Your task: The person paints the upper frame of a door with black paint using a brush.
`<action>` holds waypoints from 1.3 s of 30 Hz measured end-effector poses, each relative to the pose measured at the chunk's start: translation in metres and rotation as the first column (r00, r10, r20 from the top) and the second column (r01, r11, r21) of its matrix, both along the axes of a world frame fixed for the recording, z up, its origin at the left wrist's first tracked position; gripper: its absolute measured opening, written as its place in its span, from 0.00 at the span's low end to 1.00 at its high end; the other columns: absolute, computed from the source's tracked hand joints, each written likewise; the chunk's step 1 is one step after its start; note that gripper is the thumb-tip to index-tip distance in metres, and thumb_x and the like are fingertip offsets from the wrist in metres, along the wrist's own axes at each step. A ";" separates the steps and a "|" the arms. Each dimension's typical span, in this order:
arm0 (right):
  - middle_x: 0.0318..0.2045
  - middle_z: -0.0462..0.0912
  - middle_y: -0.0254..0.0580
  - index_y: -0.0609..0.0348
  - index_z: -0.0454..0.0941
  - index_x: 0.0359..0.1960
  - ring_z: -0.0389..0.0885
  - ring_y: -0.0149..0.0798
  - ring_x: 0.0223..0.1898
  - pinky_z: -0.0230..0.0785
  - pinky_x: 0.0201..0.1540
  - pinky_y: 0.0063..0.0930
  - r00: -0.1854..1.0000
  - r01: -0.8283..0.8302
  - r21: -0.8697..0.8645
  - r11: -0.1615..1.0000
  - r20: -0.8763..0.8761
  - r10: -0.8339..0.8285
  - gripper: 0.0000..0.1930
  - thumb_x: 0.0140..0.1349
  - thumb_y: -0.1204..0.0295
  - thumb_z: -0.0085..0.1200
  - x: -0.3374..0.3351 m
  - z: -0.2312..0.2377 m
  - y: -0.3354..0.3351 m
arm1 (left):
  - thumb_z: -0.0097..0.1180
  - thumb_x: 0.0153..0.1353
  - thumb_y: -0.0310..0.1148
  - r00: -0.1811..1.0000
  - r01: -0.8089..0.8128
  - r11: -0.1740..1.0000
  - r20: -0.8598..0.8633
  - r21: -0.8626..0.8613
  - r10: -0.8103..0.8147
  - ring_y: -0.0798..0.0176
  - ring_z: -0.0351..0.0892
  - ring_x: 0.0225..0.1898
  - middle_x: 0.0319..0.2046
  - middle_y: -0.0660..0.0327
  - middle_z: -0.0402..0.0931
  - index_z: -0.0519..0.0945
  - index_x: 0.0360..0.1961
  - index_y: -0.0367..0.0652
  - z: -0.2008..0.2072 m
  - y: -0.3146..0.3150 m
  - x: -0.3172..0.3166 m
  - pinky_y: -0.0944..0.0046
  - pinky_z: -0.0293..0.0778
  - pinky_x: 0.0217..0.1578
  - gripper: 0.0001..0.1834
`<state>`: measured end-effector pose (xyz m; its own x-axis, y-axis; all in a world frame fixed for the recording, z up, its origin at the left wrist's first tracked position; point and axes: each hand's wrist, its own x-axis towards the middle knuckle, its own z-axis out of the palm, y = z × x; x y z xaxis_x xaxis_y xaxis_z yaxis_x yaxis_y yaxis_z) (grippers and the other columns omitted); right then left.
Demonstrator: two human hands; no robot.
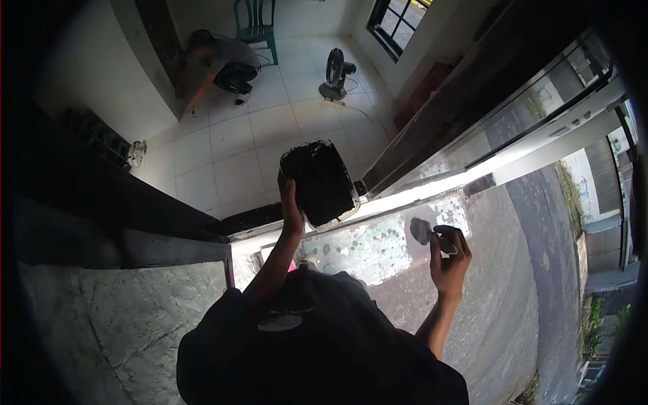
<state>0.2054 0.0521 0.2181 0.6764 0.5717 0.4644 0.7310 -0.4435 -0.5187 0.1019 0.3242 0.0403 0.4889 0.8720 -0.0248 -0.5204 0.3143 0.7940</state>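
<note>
My left hand [291,209] grips the side of a squarish black paint tub [317,182], held out in front of me at the doorway. Whitish flecks crust its rim, and the inside is too dark to make out. Off to the right, my right hand [451,260] is raised with its fingers bent together in a pinch. A small, flat, dark grey piece with a rounded edge [420,231] shows at the fingertips; its kind is unclear. Below both hands lies a worn patch of pale, flaking paint [364,251] on the ground.
Inside, another person [226,64] crouches by the left wall, one arm reaching down to the tiled floor [233,135]. A black fan [333,75] and a green plastic chair [255,30] stand there. The dark door frame [432,135] slants to my right; a paved road [533,223] lies beyond.
</note>
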 end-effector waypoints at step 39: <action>0.18 0.81 0.42 0.66 0.79 0.23 0.81 0.34 0.20 0.70 0.26 0.23 0.989 -0.086 0.258 0.962 -0.097 0.114 0.13 0.50 0.68 0.70 0.025 -0.024 -0.028 | 0.59 0.58 0.50 0.999 0.013 0.917 0.028 0.398 -0.026 0.59 0.61 0.60 0.61 0.52 0.56 0.33 0.72 0.43 0.073 -0.190 0.037 0.58 0.59 0.60 0.55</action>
